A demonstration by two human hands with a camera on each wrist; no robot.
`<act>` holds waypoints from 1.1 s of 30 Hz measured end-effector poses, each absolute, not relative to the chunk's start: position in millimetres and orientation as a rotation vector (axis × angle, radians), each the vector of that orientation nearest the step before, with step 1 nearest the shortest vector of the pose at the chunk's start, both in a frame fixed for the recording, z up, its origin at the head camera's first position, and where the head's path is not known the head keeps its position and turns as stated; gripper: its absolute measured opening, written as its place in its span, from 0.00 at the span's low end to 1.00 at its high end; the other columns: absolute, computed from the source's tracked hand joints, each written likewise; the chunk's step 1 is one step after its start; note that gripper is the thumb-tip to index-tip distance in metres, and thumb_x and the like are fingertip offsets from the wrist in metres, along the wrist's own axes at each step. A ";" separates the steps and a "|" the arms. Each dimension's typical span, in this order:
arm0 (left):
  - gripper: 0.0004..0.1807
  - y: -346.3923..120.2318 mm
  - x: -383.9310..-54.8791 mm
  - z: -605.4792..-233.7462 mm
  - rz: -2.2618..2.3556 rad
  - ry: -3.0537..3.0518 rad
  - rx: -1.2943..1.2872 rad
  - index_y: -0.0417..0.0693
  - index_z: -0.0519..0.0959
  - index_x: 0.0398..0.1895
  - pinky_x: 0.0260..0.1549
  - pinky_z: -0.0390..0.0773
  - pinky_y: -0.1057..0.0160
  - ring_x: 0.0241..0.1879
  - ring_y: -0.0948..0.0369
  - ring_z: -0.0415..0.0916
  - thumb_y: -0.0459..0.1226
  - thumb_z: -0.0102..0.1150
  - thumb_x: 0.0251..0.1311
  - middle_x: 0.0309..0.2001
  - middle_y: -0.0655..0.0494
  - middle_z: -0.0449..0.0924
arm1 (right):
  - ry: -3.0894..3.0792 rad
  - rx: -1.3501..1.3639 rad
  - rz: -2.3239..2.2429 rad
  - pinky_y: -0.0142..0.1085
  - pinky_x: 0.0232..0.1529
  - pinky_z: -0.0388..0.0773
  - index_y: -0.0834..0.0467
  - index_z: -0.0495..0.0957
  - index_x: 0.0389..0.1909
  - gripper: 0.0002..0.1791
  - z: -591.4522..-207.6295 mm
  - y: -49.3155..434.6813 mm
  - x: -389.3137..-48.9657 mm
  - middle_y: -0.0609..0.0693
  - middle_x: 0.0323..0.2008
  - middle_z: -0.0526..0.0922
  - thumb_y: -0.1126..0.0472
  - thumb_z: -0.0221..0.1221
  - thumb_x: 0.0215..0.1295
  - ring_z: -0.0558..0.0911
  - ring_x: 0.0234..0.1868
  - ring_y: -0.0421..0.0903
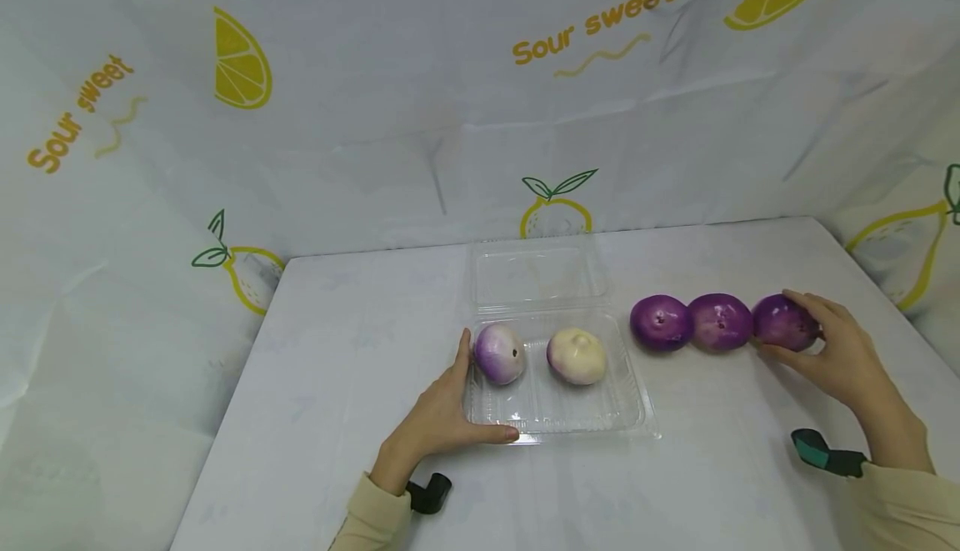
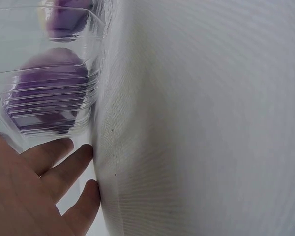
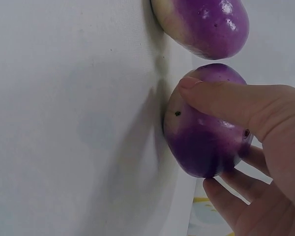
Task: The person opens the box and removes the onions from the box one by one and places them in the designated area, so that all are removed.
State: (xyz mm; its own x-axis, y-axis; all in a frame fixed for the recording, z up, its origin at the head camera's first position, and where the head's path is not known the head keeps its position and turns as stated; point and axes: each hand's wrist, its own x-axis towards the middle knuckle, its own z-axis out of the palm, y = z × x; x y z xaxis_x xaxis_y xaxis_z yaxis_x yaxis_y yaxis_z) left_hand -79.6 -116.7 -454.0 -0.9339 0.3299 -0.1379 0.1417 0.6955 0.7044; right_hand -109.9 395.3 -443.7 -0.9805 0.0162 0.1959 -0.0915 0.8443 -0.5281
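Note:
My right hand point(image 1: 850, 359) grips the rightmost purple-and-white turnip point(image 1: 780, 323), with the thumb on one side and the fingers on the other. In the right wrist view this turnip point(image 3: 196, 142) is close to the white surface. My left hand point(image 1: 442, 418) touches the near left corner of a clear plastic clamshell box point(image 1: 540, 418), thumb along its front rim and fingers extended by its left wall. Inside the box are two turnips, a purple-and-white one point(image 1: 499, 354) on the left and one with its pale end up point(image 1: 577, 357). The left wrist view shows the ribbed box wall point(image 2: 49, 103).
Two more purple turnips, one nearer the box point(image 1: 662, 323) and one in the middle point(image 1: 720, 322), line up with the gripped one. The box's lid point(image 1: 536, 276) lies folded back toward the far edge of the white-covered table point(image 1: 337, 368). A lemon-printed cloth point(image 1: 405, 117) hangs behind.

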 end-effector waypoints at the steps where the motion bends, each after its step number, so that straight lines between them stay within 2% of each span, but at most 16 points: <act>1: 0.81 -116.5 -79.6 -454.2 1.069 2.654 0.377 0.61 0.29 0.83 0.74 0.65 0.41 0.80 0.46 0.54 0.71 0.76 0.36 0.83 0.48 0.47 | -2.827 0.061 0.824 0.82 0.59 0.56 0.69 0.61 0.74 0.47 -444.1 395.5 -109.9 0.84 0.69 0.57 0.66 0.73 0.55 0.58 0.68 0.85; 8: 0.81 -115.8 -79.3 -453.0 1.067 2.650 0.370 0.60 0.29 0.84 0.74 0.65 0.40 0.79 0.45 0.55 0.71 0.76 0.35 0.83 0.48 0.47 | -2.823 0.055 0.831 0.82 0.59 0.56 0.68 0.60 0.74 0.48 -444.4 395.6 -108.9 0.84 0.69 0.57 0.67 0.74 0.54 0.58 0.68 0.85; 15: 0.81 -115.5 -79.4 -451.7 1.072 2.639 0.364 0.61 0.29 0.83 0.74 0.65 0.40 0.80 0.46 0.54 0.71 0.76 0.35 0.83 0.50 0.46 | -2.838 0.034 0.832 0.79 0.52 0.65 0.67 0.59 0.75 0.50 -446.0 396.7 -106.6 0.83 0.71 0.55 0.68 0.74 0.52 0.60 0.66 0.84; 18: 0.81 -115.6 -79.4 -451.5 1.074 2.637 0.368 0.62 0.28 0.83 0.74 0.65 0.41 0.80 0.46 0.54 0.71 0.76 0.35 0.83 0.49 0.46 | -2.830 0.042 0.828 0.76 0.52 0.66 0.67 0.60 0.75 0.50 -447.1 397.1 -105.7 0.83 0.71 0.55 0.70 0.74 0.52 0.60 0.67 0.83; 19: 0.81 -115.8 -79.5 -451.5 1.076 2.638 0.368 0.62 0.28 0.83 0.74 0.64 0.41 0.80 0.46 0.54 0.70 0.76 0.35 0.83 0.50 0.46 | -2.824 0.051 0.829 0.69 0.61 0.69 0.67 0.60 0.75 0.49 -447.3 397.3 -105.8 0.83 0.71 0.55 0.70 0.74 0.52 0.60 0.68 0.83; 21: 0.81 -116.3 -79.4 -451.7 1.076 2.639 0.370 0.62 0.28 0.83 0.74 0.65 0.41 0.80 0.47 0.54 0.70 0.76 0.36 0.83 0.50 0.46 | -2.815 0.077 0.841 0.43 0.74 0.70 0.67 0.60 0.75 0.48 -447.9 397.7 -105.9 0.83 0.70 0.56 0.71 0.73 0.53 0.59 0.68 0.82; 22: 0.81 -116.4 -79.3 -451.7 1.075 2.640 0.371 0.62 0.28 0.83 0.74 0.64 0.41 0.80 0.46 0.54 0.70 0.76 0.36 0.83 0.50 0.46 | -2.810 0.091 0.845 0.28 0.74 0.65 0.67 0.61 0.75 0.48 -448.0 397.7 -106.0 0.83 0.70 0.56 0.71 0.73 0.54 0.59 0.68 0.82; 23: 0.81 -116.6 -79.2 -451.6 1.073 2.642 0.372 0.62 0.28 0.83 0.74 0.64 0.41 0.80 0.46 0.54 0.70 0.76 0.36 0.83 0.50 0.46 | -2.807 0.105 0.849 0.15 0.70 0.57 0.67 0.61 0.75 0.48 -448.2 397.8 -106.1 0.83 0.70 0.57 0.71 0.73 0.54 0.59 0.68 0.82; 24: 0.81 -116.8 -79.1 -451.7 1.072 2.643 0.372 0.62 0.28 0.83 0.74 0.64 0.41 0.80 0.46 0.54 0.70 0.76 0.36 0.83 0.50 0.46 | -2.803 0.120 0.854 0.06 0.62 0.49 0.67 0.61 0.75 0.47 -448.0 397.9 -106.4 0.83 0.70 0.57 0.72 0.72 0.54 0.59 0.68 0.82; 25: 0.81 -116.7 -79.0 -451.7 1.072 2.644 0.374 0.62 0.28 0.83 0.74 0.64 0.41 0.80 0.46 0.54 0.70 0.76 0.36 0.83 0.50 0.46 | -2.799 0.130 0.858 0.02 0.54 0.41 0.67 0.61 0.75 0.47 -448.3 398.2 -106.5 0.83 0.70 0.57 0.72 0.72 0.54 0.59 0.68 0.82; 27: 0.81 -116.7 -78.9 -451.7 1.070 2.646 0.376 0.62 0.28 0.83 0.74 0.64 0.41 0.80 0.46 0.54 0.70 0.76 0.36 0.83 0.50 0.46 | -2.798 0.143 0.862 0.02 0.54 0.41 0.67 0.61 0.75 0.47 -448.3 398.1 -106.7 0.83 0.70 0.56 0.72 0.72 0.54 0.59 0.68 0.83; 28: 0.81 -116.6 -78.9 -451.7 1.070 2.647 0.376 0.62 0.28 0.83 0.74 0.64 0.41 0.80 0.46 0.54 0.70 0.76 0.36 0.83 0.50 0.46 | -2.796 0.148 0.861 0.05 0.61 0.47 0.67 0.61 0.75 0.47 -448.3 398.0 -106.8 0.83 0.70 0.56 0.72 0.72 0.54 0.58 0.69 0.83; 32: 0.81 -116.4 -78.7 -451.9 1.072 2.646 0.377 0.62 0.28 0.83 0.74 0.64 0.41 0.80 0.46 0.54 0.70 0.76 0.36 0.83 0.50 0.45 | -2.793 0.150 0.865 0.05 0.61 0.46 0.67 0.61 0.75 0.48 -447.7 398.3 -106.5 0.83 0.71 0.55 0.72 0.72 0.53 0.58 0.69 0.83; 33: 0.81 -116.3 -78.8 -451.9 1.074 2.645 0.378 0.61 0.28 0.83 0.74 0.64 0.41 0.80 0.46 0.54 0.70 0.76 0.36 0.84 0.50 0.45 | -2.797 0.146 0.860 0.13 0.68 0.53 0.67 0.61 0.75 0.48 -447.3 398.1 -106.4 0.83 0.71 0.55 0.72 0.73 0.53 0.58 0.69 0.83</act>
